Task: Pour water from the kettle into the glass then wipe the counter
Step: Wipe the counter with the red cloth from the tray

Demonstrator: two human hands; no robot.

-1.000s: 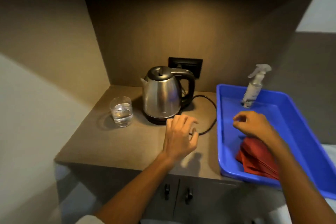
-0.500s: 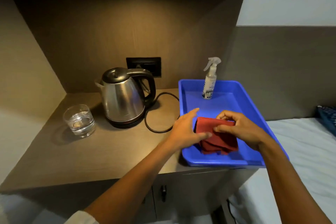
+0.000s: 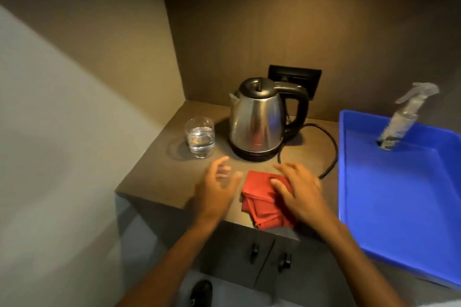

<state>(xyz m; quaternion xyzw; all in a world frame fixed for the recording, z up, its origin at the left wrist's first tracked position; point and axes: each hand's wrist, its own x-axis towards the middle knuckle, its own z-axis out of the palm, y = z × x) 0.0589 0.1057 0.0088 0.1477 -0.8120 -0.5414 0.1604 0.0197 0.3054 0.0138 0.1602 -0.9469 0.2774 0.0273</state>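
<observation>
Near the front edge of the brown counter (image 3: 159,177) we see a folded red cloth (image 3: 259,197) lying flat, one corner reaching past the edge above the cabinet doors (image 3: 264,257). Our right hand (image 3: 298,194) rests palm down on the right part of the cloth, fingers spread wide and flat over it, pressing rather than gripping. Our left hand (image 3: 218,189) sits just to the left of the cloth, its fingers loosely spread and holding nothing; it is blurred, and we cannot tell whether it touches the counter. Farther back stands the steel kettle (image 3: 258,127) on its black base, lid closed, handle turned to the right. Just left of the kettle, apart from it, the glass (image 3: 200,141) stands upright, water filling about half of it. From the kettle base a black cord (image 3: 329,147) loops to the right across the counter, and a dark wall socket (image 3: 294,78) sits behind the kettle. On the right lies a blue tray (image 3: 399,194), touching neither hand, with a spray bottle (image 3: 401,122) standing at its far end, blurred.
</observation>
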